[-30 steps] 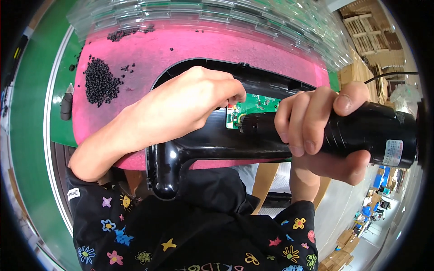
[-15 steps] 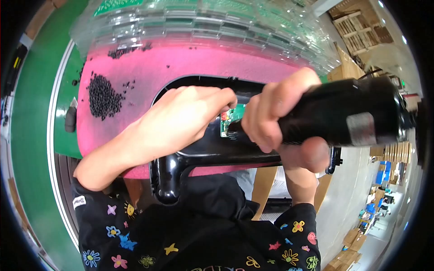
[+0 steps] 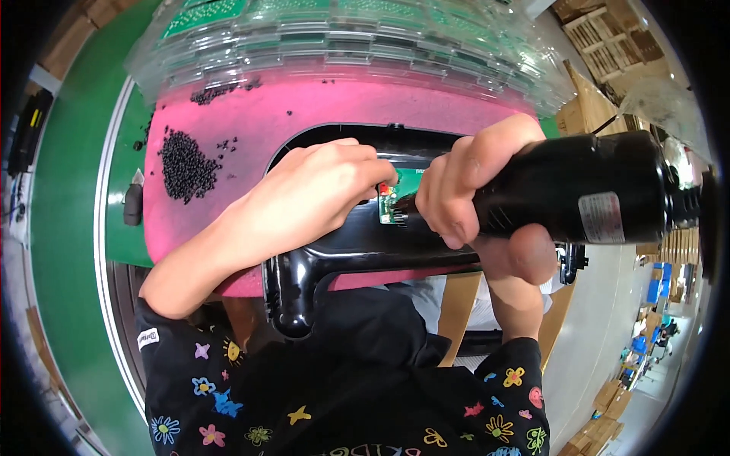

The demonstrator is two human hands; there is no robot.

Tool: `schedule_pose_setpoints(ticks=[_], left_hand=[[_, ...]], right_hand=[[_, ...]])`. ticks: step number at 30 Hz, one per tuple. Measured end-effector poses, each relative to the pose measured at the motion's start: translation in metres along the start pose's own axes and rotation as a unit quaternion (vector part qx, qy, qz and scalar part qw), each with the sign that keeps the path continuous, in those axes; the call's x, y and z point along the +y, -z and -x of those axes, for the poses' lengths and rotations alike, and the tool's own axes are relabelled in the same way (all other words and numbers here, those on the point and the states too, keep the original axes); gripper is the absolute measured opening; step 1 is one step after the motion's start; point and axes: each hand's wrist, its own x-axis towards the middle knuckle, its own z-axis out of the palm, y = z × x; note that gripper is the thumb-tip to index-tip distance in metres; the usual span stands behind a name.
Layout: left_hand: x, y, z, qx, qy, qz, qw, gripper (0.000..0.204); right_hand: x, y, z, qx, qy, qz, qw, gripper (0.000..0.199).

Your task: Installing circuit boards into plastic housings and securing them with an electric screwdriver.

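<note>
My right hand is wrapped around a thick black electric screwdriver, held almost level with its body pointing right. Its tip end reaches down to a green circuit board, though the very tip is hidden or too dark to make out. The board lies inside a black plastic housing on a pink mat. Across the housing's left part rests my left hand, fingers curled together with the fingertips at the board's left edge. Whatever those fingers pinch, if anything, is hidden.
A pile of small black screws lies on the left of the pink mat, with more scattered behind. Stacked clear plastic trays holding green boards line the far side. A dark object sits left of the mat.
The whole view has shifted slightly, so the scene sits a little further right. The screwdriver stays at the board, and both hands keep nearly the same pose.
</note>
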Motion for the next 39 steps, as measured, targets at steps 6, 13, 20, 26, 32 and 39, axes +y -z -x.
schedule_pose_setpoints(ticks=[6,13,20,26,32,39], left_hand=[[0.004,0.001,0.005,-0.001,0.016,-0.01,1.0,0.016],[0.005,0.006,0.015,0.002,-0.005,0.017,1.0,0.028],[-0.012,-0.012,0.036,-0.039,0.192,-0.066,0.978,0.022],[-0.022,-0.023,0.036,-0.006,0.155,-0.049,0.987,0.029],[0.009,-0.015,0.006,-0.068,0.068,-0.014,0.995,0.032],[0.023,-0.009,-0.005,0.023,0.036,0.093,0.995,0.026]], right_hand=[[0.014,0.007,-0.01,-0.115,-0.021,-0.027,0.993,0.064],[0.025,0.004,-0.015,-0.107,-0.004,-0.001,0.994,0.052],[0.026,-0.003,-0.014,-0.005,0.078,-0.085,0.993,0.035],[0.026,-0.005,-0.012,0.034,0.109,-0.067,0.991,0.036],[0.008,0.009,0.006,0.149,0.139,-0.086,0.975,0.023],[0.002,0.012,-0.001,0.106,0.221,-0.262,0.933,0.027]])
